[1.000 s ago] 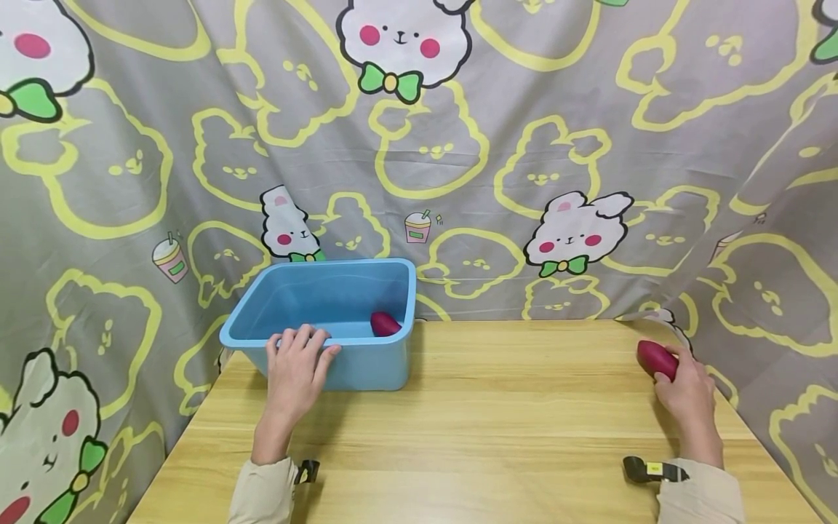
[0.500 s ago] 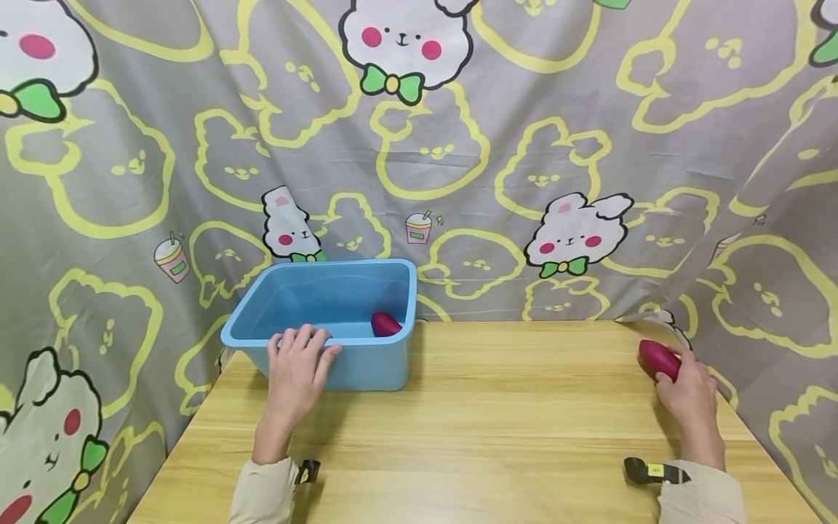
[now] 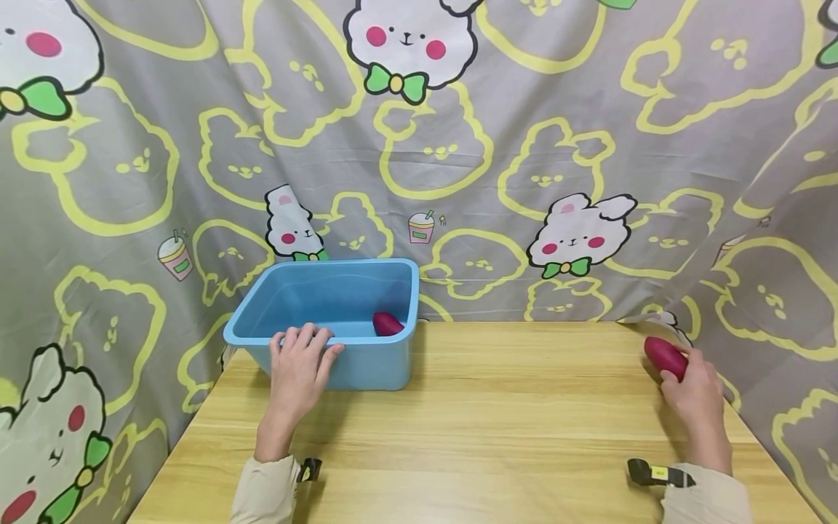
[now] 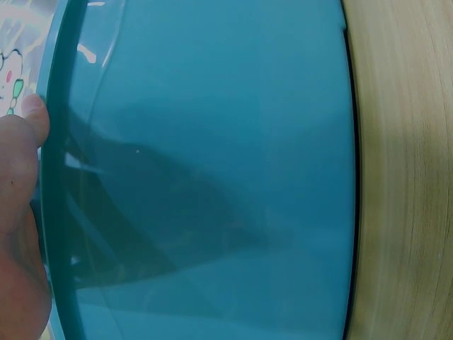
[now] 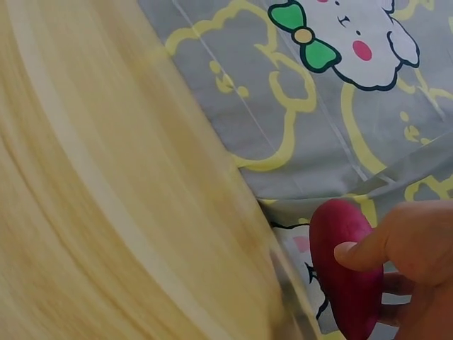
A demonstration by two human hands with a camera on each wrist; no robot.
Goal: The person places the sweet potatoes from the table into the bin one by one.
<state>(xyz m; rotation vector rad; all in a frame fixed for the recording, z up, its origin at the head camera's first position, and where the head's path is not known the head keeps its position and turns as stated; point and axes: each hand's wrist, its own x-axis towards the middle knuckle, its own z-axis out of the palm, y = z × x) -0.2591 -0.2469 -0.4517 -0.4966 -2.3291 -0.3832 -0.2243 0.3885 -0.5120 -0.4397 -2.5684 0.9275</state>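
Observation:
On the left of the table stands a blue plastic bin [image 3: 366, 364]. My left hand [image 3: 297, 371] grips its near rim, fingers hooked over the top and thumb along the outside. Inside the bin, near its right wall, lies a purplish-red sweet potato [image 3: 387, 324]. At the table's far right my right hand [image 3: 699, 393] holds a second sweet potato [image 5: 343, 269], smooth and tapered, between thumb and fingers. The thumb presses its upper side in the right wrist view; part of it is covered by the hand. The left wrist view is mostly the bin's wall [image 4: 212, 177].
A grey curtain [image 3: 471, 211] with yellow bear outlines and white rabbits hangs right behind the wooden table [image 3: 511, 407] and along both sides. The bin's back stands close to it. Black straps [image 3: 657, 473] sit on both wrists.
My right hand has shifted slightly to the right with the sweet potato in its grip. The left hand keeps its place on the bin's rim. The head view has drifted a little.

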